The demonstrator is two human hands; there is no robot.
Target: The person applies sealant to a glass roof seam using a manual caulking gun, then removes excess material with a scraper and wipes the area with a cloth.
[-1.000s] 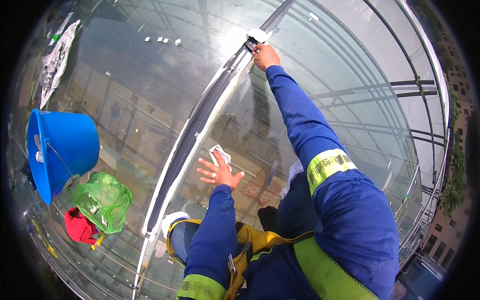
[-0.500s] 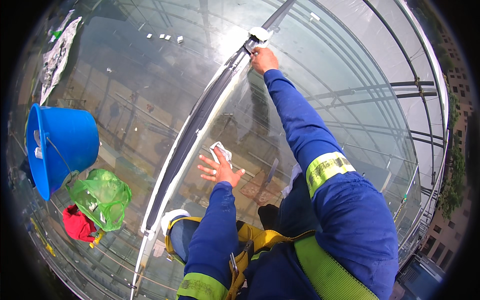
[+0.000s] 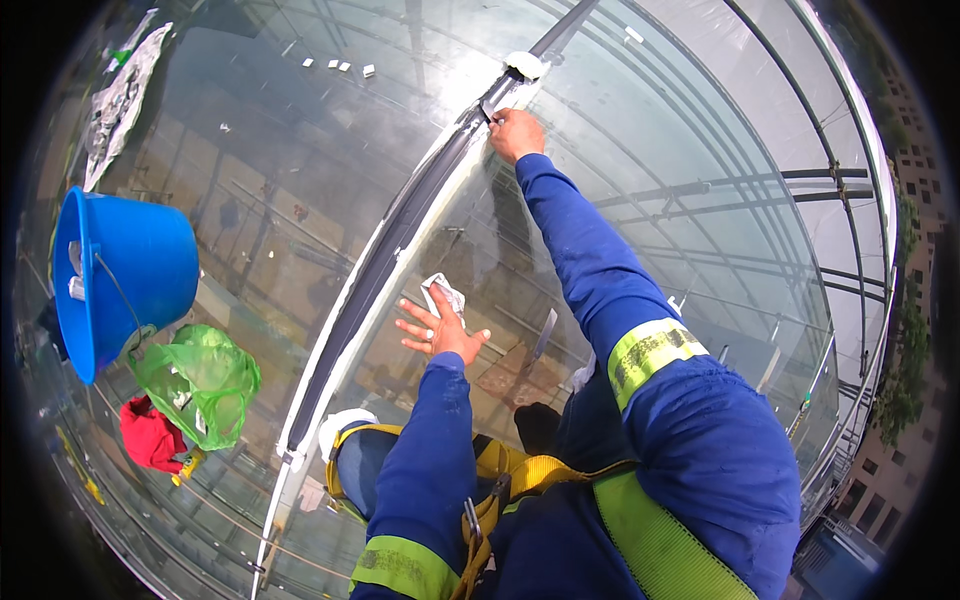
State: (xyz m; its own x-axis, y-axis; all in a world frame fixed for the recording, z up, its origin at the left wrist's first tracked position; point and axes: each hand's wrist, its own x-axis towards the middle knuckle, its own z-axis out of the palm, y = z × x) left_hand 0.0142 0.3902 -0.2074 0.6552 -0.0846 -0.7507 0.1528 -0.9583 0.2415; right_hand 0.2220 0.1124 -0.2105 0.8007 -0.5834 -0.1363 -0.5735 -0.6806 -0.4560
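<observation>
My left hand (image 3: 440, 333) lies on the glass with its fingers spread. A crumpled white cloth or paper (image 3: 445, 296) is right by its fingertips. Farther off, my right hand (image 3: 517, 135) is closed and pinches a small dark flat tool (image 3: 487, 110), like a spatula, mostly hidden by the fingers. The tool meets the long dark joint (image 3: 392, 235) between glass panels, which has white tape or paper strips along both edges. Just beyond that hand, a white lump (image 3: 524, 66) sits on the joint. A narrow blade-like strip (image 3: 545, 333) lies right of my left hand.
At left a blue bucket (image 3: 150, 255) lies tipped beside a green plastic bag (image 3: 205, 385) and a red cloth (image 3: 150, 433). A crumpled silvery sheet (image 3: 125, 105) is at far left. Small white pieces (image 3: 345, 67) dot the glass (image 3: 270, 160). A yellow harness strap (image 3: 540, 470) crosses my lap.
My right hand has slid a short way toward me and left along the joint. My left hand stays spread in about the same place. The whole view has shifted slightly.
</observation>
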